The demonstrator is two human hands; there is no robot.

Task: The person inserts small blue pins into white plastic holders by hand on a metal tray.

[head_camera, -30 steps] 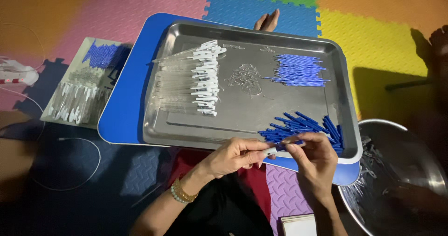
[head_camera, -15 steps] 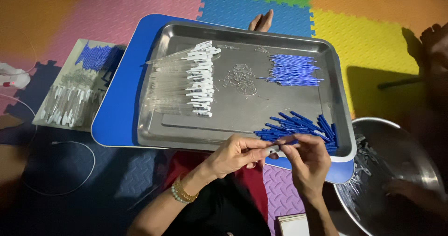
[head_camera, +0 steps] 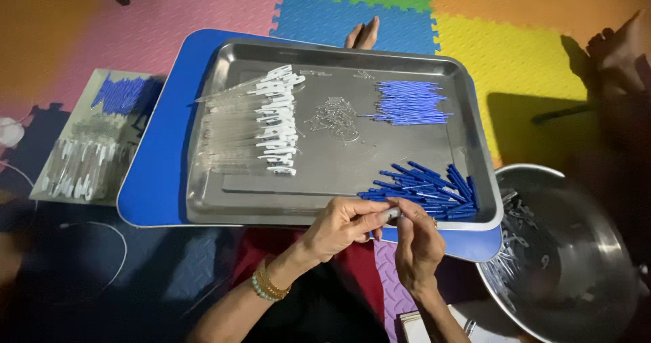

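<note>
Both hands meet over the near rim of the tray, pinched on one small grey piece.

The left hand [head_camera: 342, 226] comes in from the left, fingers closed on the end of the grey piece [head_camera: 392, 213]; the right hand [head_camera: 417, 244] rises from below, its fingertips touching the same piece, so the two hands are together. All this sits just at the front edge of the steel tray [head_camera: 224, 207], right beside the pile of dark blue caps [head_camera: 427, 188]. Farther up the tray lie a row of clear tubes with white ends [head_camera: 268, 129], a small heap of metal springs [head_camera: 333, 118] and a bundle of thin blue refills [head_camera: 409, 103]. The tray rests on a blue board [head_camera: 156, 160]. A steel bowl [head_camera: 576, 248] stands at the right, with parts inside.
</note>
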